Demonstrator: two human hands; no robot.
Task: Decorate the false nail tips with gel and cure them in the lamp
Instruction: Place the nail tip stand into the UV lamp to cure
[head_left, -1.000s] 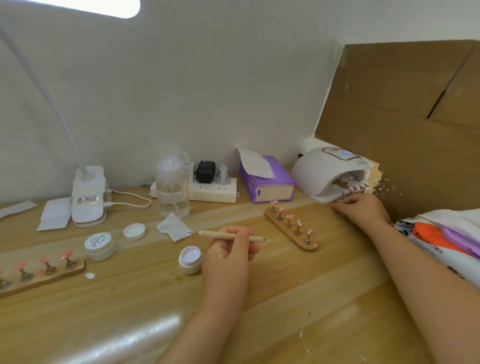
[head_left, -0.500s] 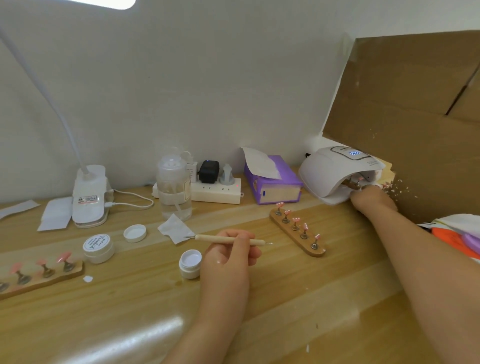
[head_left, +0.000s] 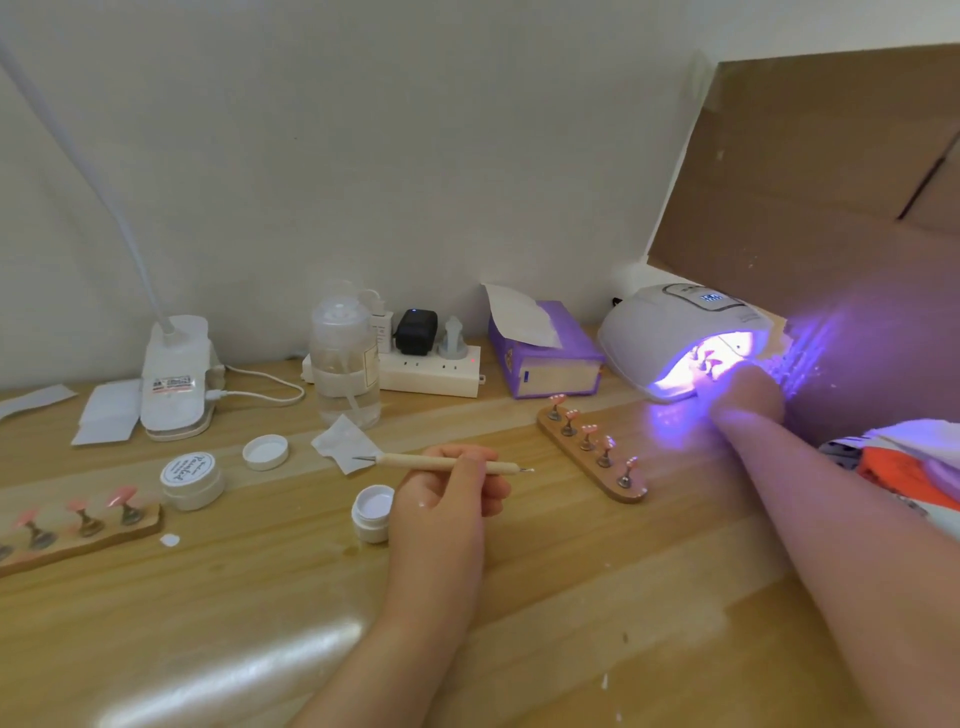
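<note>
Head view, and the wooden table is filling the frame, with a cardboard sheet leaning against the wall at far right. The white curing lamp is glowing violet, throwing purple light across the cardboard, and the right hand is reaching into its mouth; the glare is washing out the fingers, so I cannot tell whether they are gripping anything, though pink nail tips seem to be sitting inside. Just in front of the lamp, a wooden holder is carrying five pink nail tips on metal stands, standing free of both hands. A second holder is lying at far left. The left hand is pinching a wooden dotting tool between thumb and fingers, level over the table. The open gel pot is sitting just beside that hand, its lid lying apart.
</note>
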